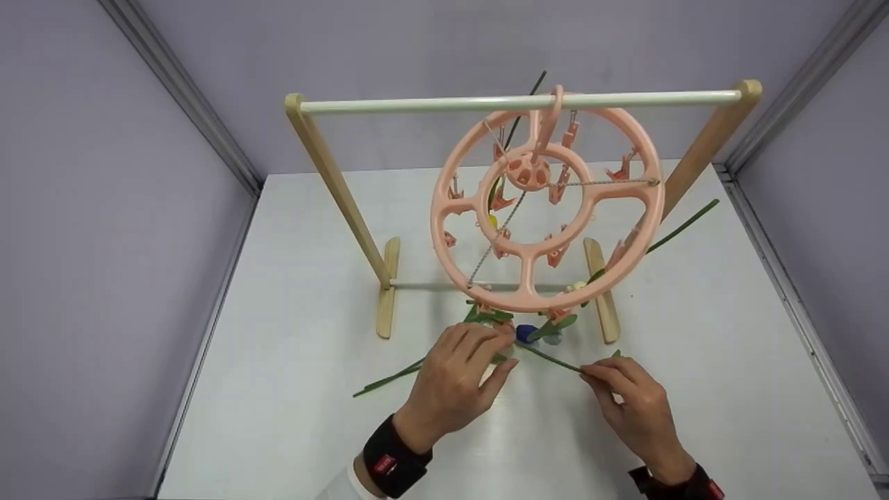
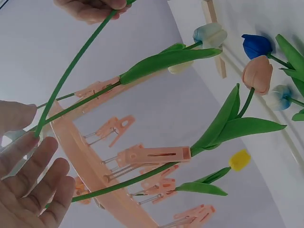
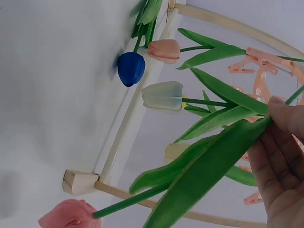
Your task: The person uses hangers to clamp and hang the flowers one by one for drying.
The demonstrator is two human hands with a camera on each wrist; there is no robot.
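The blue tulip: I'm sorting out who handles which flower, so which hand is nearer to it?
Left. The left hand lies just beside the blue tulip; the right hand pinches a green stem farther off.

Both hands (image 1: 458,378) (image 1: 635,399) pinch green stem (image 1: 552,360) below pink ring hanger (image 1: 545,201) on wooden rack (image 1: 333,177).

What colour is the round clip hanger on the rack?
Salmon pink; the round clip hanger and its pegs match, seen best in the head view.
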